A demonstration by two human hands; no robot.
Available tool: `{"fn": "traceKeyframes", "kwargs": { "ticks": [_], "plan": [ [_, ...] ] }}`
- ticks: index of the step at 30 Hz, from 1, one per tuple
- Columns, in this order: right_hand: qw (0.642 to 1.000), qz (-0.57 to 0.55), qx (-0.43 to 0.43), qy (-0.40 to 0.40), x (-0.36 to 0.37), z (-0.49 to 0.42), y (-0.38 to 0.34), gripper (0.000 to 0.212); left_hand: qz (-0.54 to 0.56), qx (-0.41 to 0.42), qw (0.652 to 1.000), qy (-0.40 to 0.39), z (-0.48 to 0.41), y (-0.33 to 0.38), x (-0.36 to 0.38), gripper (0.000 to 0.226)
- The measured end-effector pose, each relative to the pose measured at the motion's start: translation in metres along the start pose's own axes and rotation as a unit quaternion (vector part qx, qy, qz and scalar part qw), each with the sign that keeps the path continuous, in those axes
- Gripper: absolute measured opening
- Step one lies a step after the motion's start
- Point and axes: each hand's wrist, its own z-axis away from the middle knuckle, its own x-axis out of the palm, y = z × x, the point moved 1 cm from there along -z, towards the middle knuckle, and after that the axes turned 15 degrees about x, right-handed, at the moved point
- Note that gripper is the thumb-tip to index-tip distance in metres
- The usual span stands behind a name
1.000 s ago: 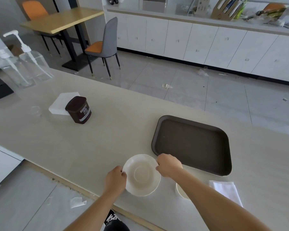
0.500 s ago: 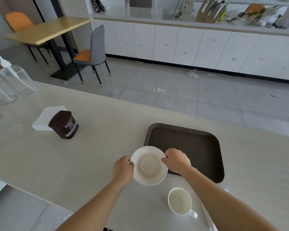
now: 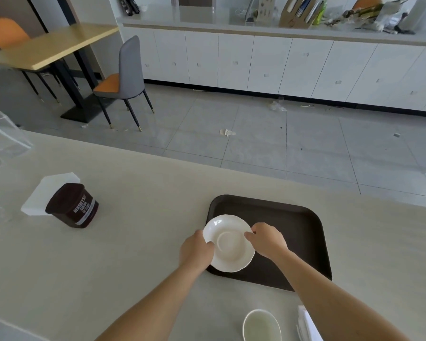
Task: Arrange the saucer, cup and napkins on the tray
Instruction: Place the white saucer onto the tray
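White saucer (image 3: 230, 243) is pinched at opposite rims by left hand (image 3: 196, 249) and right hand (image 3: 266, 240), held over the brown tray's (image 3: 303, 232) near-left corner — whether set down cannot be told. Cup (image 3: 261, 325) and napkins (image 3: 308, 324) are left on the desk (image 3: 133, 254) nearer than the tray.

A brown cocoa tub (image 3: 72, 205) stands on the pale counter (image 3: 133, 193) toward its left end, with a white stack of paper (image 3: 44, 195) just behind it. Clear plastic bottles (image 3: 3, 139) sit at the counter's far left edge, blurred. Beyond the counter, a grey chair with an orange seat (image 3: 123, 82) stands beside a wooden table (image 3: 49, 45), and white cabinets (image 3: 280, 67) line the far wall.
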Motion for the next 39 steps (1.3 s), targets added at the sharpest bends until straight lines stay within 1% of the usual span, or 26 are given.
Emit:
{"fn": "traceKeyframes", "kwargs": {
  "ticks": [4, 9, 13, 19, 23, 27, 29, 32, 34, 36, 37, 38, 39],
  "plan": [
    [1.0, -0.021, 0.011, -0.013, 0.005, -0.008, 0.004, 0.034, -0.005, -0.004, 1.0, -0.009, -0.004, 0.0, 0.007, 0.032],
    [0.999, -0.035, 0.003, -0.012, 0.008, -0.012, 0.006, 0.036, -0.019, -0.004, 1.0, 0.001, -0.004, -0.001, 0.01, 0.031],
    [0.999, -0.03, -0.007, -0.018, 0.011, -0.012, 0.006, 0.035, -0.038, -0.002, 0.999, -0.007, -0.001, -0.004, 0.01, 0.03],
    [0.999, -0.038, -0.009, -0.025, 0.011, -0.011, 0.007, 0.034, -0.072, 0.006, 0.997, -0.029, 0.001, 0.001, 0.003, 0.013],
    [0.998, -0.047, -0.011, -0.034, 0.012, -0.01, 0.007, 0.032, -0.072, 0.001, 0.997, -0.031, 0.003, 0.004, 0.002, 0.01],
    [0.998, -0.046, -0.015, -0.037, 0.012, -0.008, 0.007, 0.032, -0.077, -0.004, 0.996, -0.035, 0.003, 0.008, 0.0, 0.022],
    [0.998, -0.048, -0.016, -0.038, 0.013, -0.007, 0.007, 0.032, -0.051, -0.015, 0.998, -0.038, 0.005, 0.009, -0.003, 0.025],
    [0.998, -0.055, -0.02, -0.036, 0.015, -0.007, 0.008, 0.032, -0.041, -0.025, 0.998, -0.036, 0.006, 0.01, -0.006, 0.014],
    [0.998, -0.055, -0.026, -0.029, 0.015, -0.007, 0.01, 0.034, -0.04, -0.022, 0.999, -0.03, 0.007, 0.011, -0.008, 0.011],
    [0.997, -0.065, -0.024, -0.015, 0.012, -0.003, 0.016, 0.042, -0.054, -0.003, 0.998, -0.013, 0.008, 0.01, -0.007, 0.012],
    [0.997, -0.075, -0.02, -0.006, 0.01, 0.0, 0.02, 0.048, -0.069, 0.015, 0.997, 0.003, 0.01, 0.009, -0.005, 0.012],
    [0.996, -0.086, -0.017, 0.005, 0.006, 0.006, 0.026, 0.049, -0.085, 0.037, 0.995, 0.024, 0.013, 0.005, -0.004, 0.01],
    [0.995, -0.101, -0.018, 0.016, 0.002, 0.012, 0.032, 0.046, -0.101, 0.058, 0.992, 0.05, 0.019, -0.001, -0.002, 0.009]
  ]
}}
